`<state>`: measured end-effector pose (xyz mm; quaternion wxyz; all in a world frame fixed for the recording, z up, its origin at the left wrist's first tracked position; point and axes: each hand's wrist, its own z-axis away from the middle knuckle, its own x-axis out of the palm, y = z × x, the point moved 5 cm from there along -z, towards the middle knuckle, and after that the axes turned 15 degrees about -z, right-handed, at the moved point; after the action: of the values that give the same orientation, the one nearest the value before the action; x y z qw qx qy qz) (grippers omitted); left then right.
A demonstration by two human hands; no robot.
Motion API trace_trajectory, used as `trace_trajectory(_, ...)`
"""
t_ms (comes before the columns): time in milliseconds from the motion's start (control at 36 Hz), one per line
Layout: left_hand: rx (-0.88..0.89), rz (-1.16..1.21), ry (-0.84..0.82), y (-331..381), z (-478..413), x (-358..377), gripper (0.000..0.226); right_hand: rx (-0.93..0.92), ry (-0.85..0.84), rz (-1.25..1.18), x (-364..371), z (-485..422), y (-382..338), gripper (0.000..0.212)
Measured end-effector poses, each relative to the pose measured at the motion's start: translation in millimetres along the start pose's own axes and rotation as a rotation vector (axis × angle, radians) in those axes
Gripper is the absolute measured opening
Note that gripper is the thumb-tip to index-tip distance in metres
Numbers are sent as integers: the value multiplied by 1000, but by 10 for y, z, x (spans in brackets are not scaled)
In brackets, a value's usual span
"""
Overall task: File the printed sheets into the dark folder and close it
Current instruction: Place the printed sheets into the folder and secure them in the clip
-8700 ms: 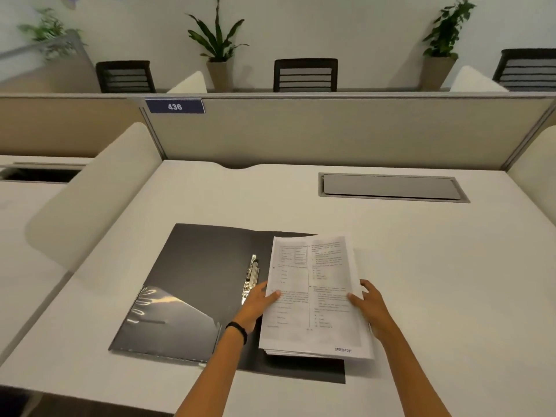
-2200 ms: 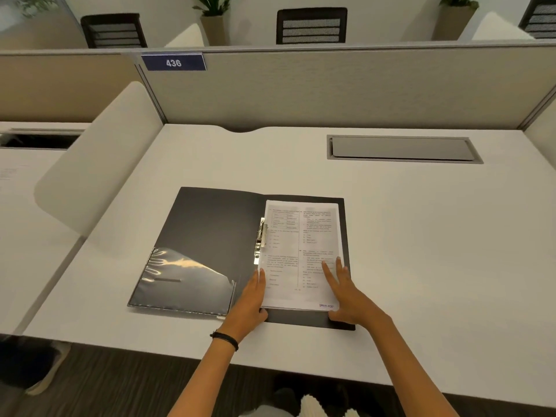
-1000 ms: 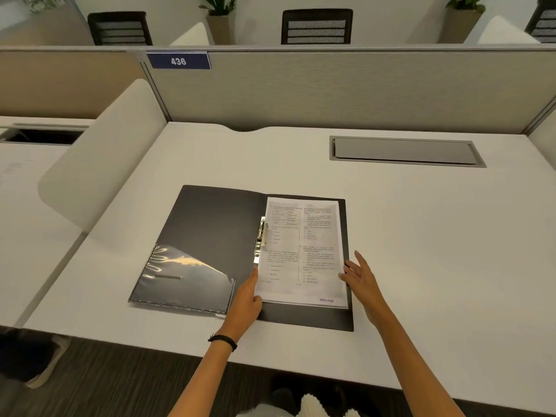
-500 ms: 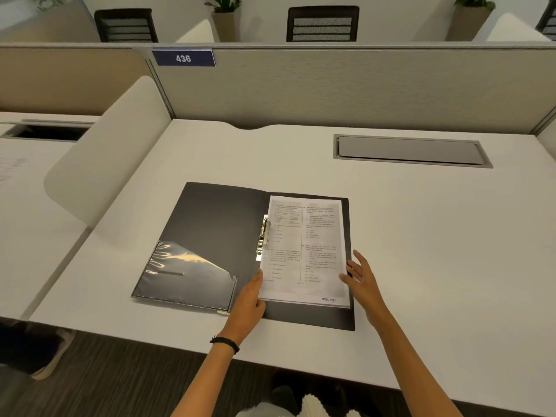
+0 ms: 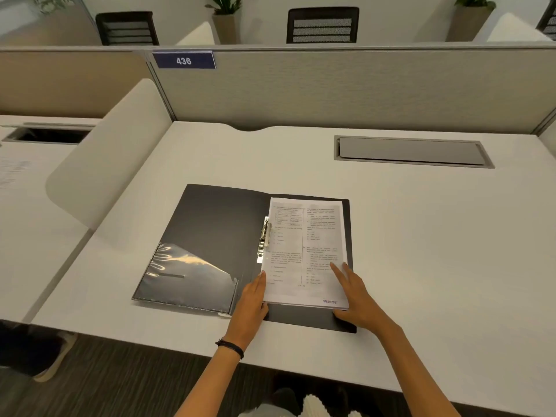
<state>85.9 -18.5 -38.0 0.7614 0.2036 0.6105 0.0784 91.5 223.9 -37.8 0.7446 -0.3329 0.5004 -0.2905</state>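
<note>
The dark folder (image 5: 216, 224) lies open flat on the white desk (image 5: 421, 236). A stack of printed sheets (image 5: 304, 248) rests on its right half, beside the metal clip (image 5: 264, 239) at the spine. My left hand (image 5: 251, 299) touches the stack's lower left corner with its fingertips. My right hand (image 5: 355, 293) lies flat with fingers spread on the stack's lower right corner. A clear plastic pocket (image 5: 189, 275) covers the lower part of the left cover.
A grey cable hatch (image 5: 412, 152) is set into the desk at the back right. A fabric partition (image 5: 331, 88) with a "436" label (image 5: 183, 60) closes the far edge. A white curved divider (image 5: 105, 164) stands at the left.
My right hand has moved left from the folder's right edge onto the stack's lower right corner. My left hand stays at the lower left corner. The sheets and folder have not shifted.
</note>
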Motion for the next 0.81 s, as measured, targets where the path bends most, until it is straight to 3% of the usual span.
trace_trajectory(389, -24, 25, 28, -84, 51, 64, 65, 9, 30, 15, 9, 2, -51, 97)
trace_trajectory(806, -178, 267, 93, -81, -75, -45, 42, 112, 252, -493, -74, -1, -38, 75)
